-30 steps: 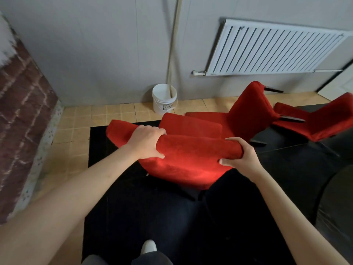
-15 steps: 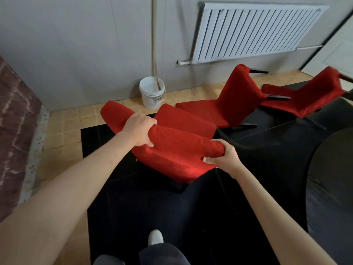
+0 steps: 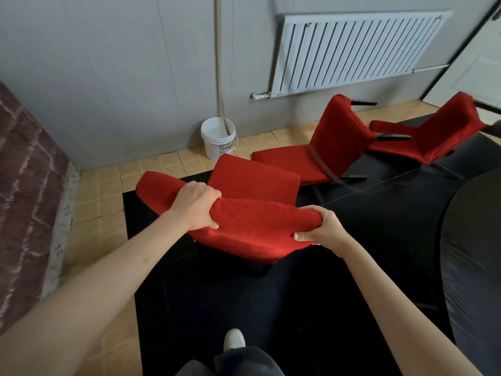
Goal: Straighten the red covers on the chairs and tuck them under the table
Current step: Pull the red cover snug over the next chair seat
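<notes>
just in front of the white bucket (image 3: pixel 218 137), toward the camera, stands the nearest chair (image 3: pixel 252 210), wrapped in its red cover (image 3: pixel 260 229). both hands hold the top edge of its backrest. the left hand (image 3: pixel 195 207) curls over the top, fingers wrapped round the padded edge with the thumb on the near side. the right hand (image 3: pixel 322 226) pinches the right end of the same edge, fingers over the top and thumb pressed beneath, bunching the fabric a little. the seat lies between the backrest and the bucket.

right of the bucket sits a second chair (image 3: pixel 325 147), also in red, its back turned toward a third red chair (image 3: pixel 431 137) farther right still. the dark round table (image 3: pixel 477 256) shows at the frame's right edge, well right of the bucket and nearer the camera; none of the chairs is tucked under it. a black mat (image 3: pixel 244 308) covers the floor under the nearest chair. behind the bucket a pale pipe (image 3: pixel 220 63) runs up the grey wall, and a white radiator (image 3: pixel 349 50) hangs up and to the bucket's right.
</notes>
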